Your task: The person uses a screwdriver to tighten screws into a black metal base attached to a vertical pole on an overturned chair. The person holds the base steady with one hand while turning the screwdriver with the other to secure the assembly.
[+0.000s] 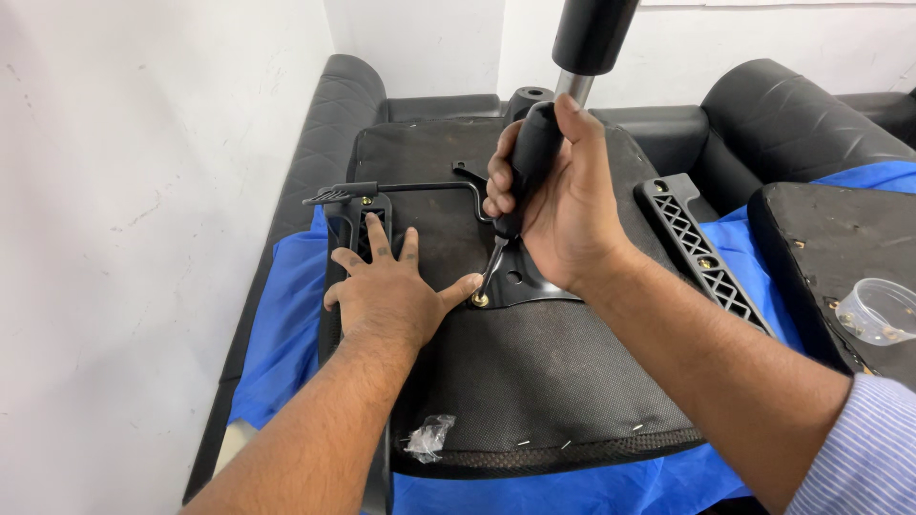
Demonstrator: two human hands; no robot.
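Black screwdriver [523, 176] tilted, tip down-left

Place: probably a small furniture-assembly workshop
Evidence: upturned office chair seat [534, 381] on blue sheet [286, 315]; loose armrest [706, 253]; black sofa [334, 124]; cup of fasteners [878, 310]; bare white walls [143, 191]

gas cylinder [593, 38] top cut off, cup [883, 310] cropped

Black seat underside [534, 372], blue cloth [286, 324]
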